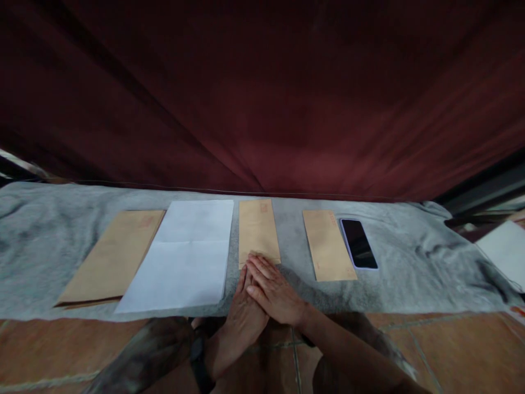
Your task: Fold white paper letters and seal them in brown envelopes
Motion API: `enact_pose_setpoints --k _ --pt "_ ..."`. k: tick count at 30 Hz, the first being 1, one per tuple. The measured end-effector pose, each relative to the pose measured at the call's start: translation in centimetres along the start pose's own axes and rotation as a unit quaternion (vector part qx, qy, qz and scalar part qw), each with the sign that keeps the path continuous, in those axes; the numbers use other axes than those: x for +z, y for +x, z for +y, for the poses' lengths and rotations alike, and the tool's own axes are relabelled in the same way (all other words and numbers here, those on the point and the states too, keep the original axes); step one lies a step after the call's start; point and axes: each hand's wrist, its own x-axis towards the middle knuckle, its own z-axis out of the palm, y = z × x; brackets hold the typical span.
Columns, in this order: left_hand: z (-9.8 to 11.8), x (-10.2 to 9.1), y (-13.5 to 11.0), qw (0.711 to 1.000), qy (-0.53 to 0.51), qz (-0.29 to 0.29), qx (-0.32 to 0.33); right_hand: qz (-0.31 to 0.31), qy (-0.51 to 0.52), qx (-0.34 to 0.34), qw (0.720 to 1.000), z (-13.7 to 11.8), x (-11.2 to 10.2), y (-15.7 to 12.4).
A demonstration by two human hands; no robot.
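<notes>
Grip: right grip (275, 294) flat atop left grip (241, 316), both empty.
Envelope (258, 230): under my fingertips; probably light, floppy; pinch near edge.

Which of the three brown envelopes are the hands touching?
The middle envelope, right of the white sheet: the left hand and right hand rest fingertips on its near end. The right envelope beside the phone and the large envelope far left lie untouched.

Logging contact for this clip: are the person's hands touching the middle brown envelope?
Touching. Head view: the right hand, laid over the left hand, rests its fingertips on the near end of the middle envelope.
</notes>
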Motion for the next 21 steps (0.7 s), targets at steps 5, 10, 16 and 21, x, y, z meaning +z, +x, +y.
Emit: enact_pose_setpoints --k 5,10,16,21 --pt "-0.5 -0.2 -0.2 0.997 0.052 0.042 0.035 0.0 -0.021 0.013 1.0 0.5 0.6 -0.2" --pt "-1.0 -0.5 -0.3 0.995 0.043 0.08 0.043 -0.01 -0.038 0.009 0.999 0.8 0.4 -0.5" --pt "-1.3 -1.4 -0.4 0.997 0.017 0.08 -0.001 0.011 -0.064 0.018 0.998 1.8 0.5 -1.6" --pt "-1.7 -1.9 -0.5 0.998 0.019 0.067 -0.01 0.02 -0.09 0.031 0.995 2.5 0.7 -2.4"
